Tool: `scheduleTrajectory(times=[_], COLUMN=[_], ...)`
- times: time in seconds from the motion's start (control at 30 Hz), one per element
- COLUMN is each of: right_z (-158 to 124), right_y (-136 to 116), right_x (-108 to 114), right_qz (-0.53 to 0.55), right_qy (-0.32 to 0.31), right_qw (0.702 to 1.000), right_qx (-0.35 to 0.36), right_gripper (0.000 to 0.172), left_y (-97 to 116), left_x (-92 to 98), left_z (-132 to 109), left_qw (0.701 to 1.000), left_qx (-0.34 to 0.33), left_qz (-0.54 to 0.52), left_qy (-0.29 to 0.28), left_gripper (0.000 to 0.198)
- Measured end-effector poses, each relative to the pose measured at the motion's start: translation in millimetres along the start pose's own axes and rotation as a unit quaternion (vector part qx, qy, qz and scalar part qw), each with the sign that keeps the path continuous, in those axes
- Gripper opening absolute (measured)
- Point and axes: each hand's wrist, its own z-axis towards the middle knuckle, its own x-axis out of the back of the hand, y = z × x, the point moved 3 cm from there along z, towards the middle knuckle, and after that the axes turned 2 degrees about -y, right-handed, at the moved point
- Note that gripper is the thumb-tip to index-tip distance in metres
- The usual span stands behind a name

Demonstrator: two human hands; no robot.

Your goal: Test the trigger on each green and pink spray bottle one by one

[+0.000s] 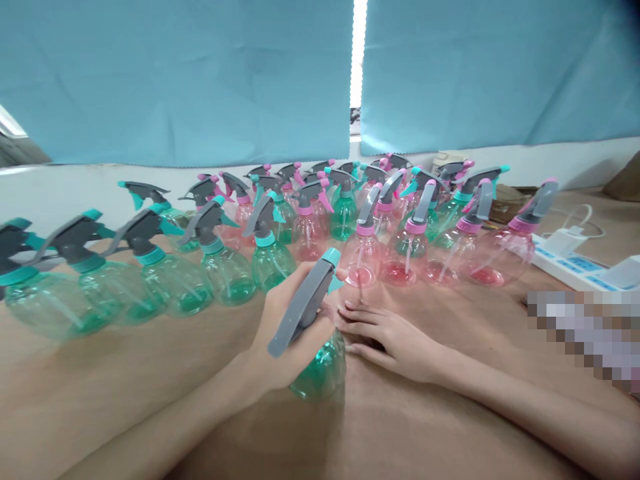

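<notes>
My left hand (pixel 274 319) is closed around the neck of a spray bottle (pixel 320 375) with a clear green body, a grey trigger head and a turquoise nozzle. The bottle is near the front of the table, its head tilted. Beside it, my right hand (pixel 397 339) lies palm down on the table, fingers stretched out towards the bottle; whether the fingertips touch it cannot be made out. Just beyond the right hand stands a pink spray bottle (pixel 363 259) with a grey head. Left of my left hand is a green spray bottle (pixel 233 275) in a row of similar ones.
Several green and pink spray bottles crowd the back of the brown table (pixel 400 427). To the right lie a white power strip (pixel 570 263) and a white plug (pixel 565 240) with a cable. A pixelated patch covers the right edge. Blue curtains (pixel 200 80) hang behind.
</notes>
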Motion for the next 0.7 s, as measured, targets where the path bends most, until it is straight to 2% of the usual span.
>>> scheduleTrajectory(times=[0.17,0.7], right_z=[-0.2,0.1], right_y=[1.5,-0.1], right_x=[-1.1,-0.1], right_qz=[-0.013,-0.009], right_qy=[-0.017,-0.008], right_qw=[1.0,1.0], right_qx=[-0.01,-0.008], right_gripper=[0.047,0.045], left_y=[-0.6,-3.6], left_x=[-1.0,-0.7], left_z=[-0.3,-1.1], left_qw=[1.0,1.0], left_qx=[-0.001,-0.004], left_qz=[-0.007,-0.001], left_qy=[-0.005,-0.003], left_gripper=[0.017,0.018])
